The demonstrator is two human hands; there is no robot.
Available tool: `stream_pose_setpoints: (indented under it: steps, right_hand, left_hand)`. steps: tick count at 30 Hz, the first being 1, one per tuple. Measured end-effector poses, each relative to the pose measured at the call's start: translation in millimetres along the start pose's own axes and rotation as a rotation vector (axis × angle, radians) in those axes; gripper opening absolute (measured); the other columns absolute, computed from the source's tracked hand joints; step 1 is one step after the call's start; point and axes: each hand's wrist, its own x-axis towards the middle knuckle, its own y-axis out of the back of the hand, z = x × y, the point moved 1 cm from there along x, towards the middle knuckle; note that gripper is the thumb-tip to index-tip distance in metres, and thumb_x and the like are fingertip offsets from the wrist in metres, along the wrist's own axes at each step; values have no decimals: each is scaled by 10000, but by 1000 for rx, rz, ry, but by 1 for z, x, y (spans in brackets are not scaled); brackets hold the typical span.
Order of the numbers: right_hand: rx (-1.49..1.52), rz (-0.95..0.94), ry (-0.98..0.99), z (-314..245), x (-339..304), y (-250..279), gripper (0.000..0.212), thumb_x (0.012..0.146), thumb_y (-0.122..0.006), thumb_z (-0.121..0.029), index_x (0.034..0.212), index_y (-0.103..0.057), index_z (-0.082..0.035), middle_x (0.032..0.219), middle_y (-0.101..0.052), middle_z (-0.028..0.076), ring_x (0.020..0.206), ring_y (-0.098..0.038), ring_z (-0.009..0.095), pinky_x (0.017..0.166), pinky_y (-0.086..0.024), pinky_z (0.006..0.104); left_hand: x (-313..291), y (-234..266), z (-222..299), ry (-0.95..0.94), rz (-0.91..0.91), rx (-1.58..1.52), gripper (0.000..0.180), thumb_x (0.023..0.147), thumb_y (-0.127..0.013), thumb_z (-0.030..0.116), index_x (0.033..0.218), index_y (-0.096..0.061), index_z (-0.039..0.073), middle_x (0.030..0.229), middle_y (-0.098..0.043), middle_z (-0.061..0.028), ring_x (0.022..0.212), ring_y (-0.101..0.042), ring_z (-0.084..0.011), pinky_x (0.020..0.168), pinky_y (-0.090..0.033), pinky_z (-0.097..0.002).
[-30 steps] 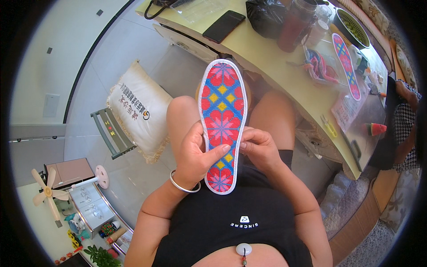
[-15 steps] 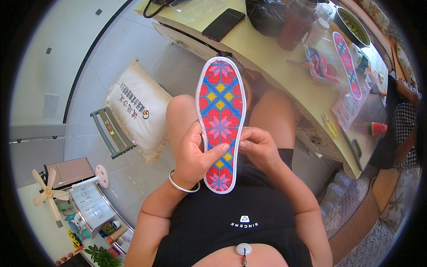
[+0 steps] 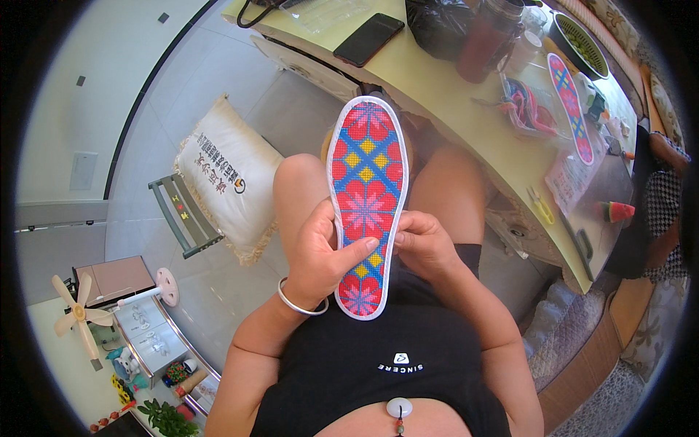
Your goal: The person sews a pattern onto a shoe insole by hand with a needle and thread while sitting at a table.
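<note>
An embroidered insole with red, pink, blue and yellow cross-stitch and a white rim stands lengthwise over my lap. My left hand grips its left side, thumb flat across the stitched face and the other fingers hidden behind. At the right edge, my right hand is closed, thumb and forefinger pinching the white rim. Whether a needle or thread is between those fingers is too small to tell. A second insole of like pattern lies on the table to the right, beside a clear box of coloured thread.
The yellowish table holds a black phone, a black bag, a dark red bottle, yellow-handled scissors and a basket of greens. A cushion and a folding stool stand at left. Another person's dark clothing shows at far right.
The insole's upper end has swung slightly to the right. Both hands keep their hold, with the right fingers shifting slightly along the rim.
</note>
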Motion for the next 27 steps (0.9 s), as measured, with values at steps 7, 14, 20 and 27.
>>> stream_pose_setpoints:
  steps: [7, 14, 20, 27]
  right_hand:
    - [41, 2, -17, 0, 0, -2, 93, 906, -663, -63, 972, -700, -10, 958, -662, 60, 789, -553, 122, 685, -433, 271]
    - [-56, 20, 1, -7, -2, -5, 95, 896, -672, -52, 968, -698, 3, 889, -662, 49, 770, -552, 107, 691, -445, 275]
    - [-93, -5, 38, -10, -2, -5, 87, 900, -662, -36, 964, -698, 12, 886, -661, 49, 769, -561, 104, 691, -451, 266]
    - [-137, 6, 55, -13, -2, -6, 87, 898, -662, -29, 959, -695, 23, 871, -637, 46, 749, -538, 107, 671, -438, 267]
  left_hand:
    - [0, -2, 0, 11, -1, -1, 432, 860, -672, -25, 1248, -483, -27, 1170, -628, -100, 1062, -617, -150, 945, -501, -320]
    - [-1, -2, 1, -14, 5, 9, 438, 860, -672, -23, 1254, -481, -27, 1170, -629, -105, 1061, -619, -154, 946, -501, -322]
    - [-2, -1, 3, 20, 0, 39, 470, 849, -681, -17, 1273, -479, -15, 1189, -635, -110, 1072, -627, -155, 961, -495, -319]
    - [-1, -2, 4, -5, 3, 40, 412, 862, -665, -19, 1235, -490, -23, 1158, -636, -110, 1046, -628, -160, 933, -512, -329]
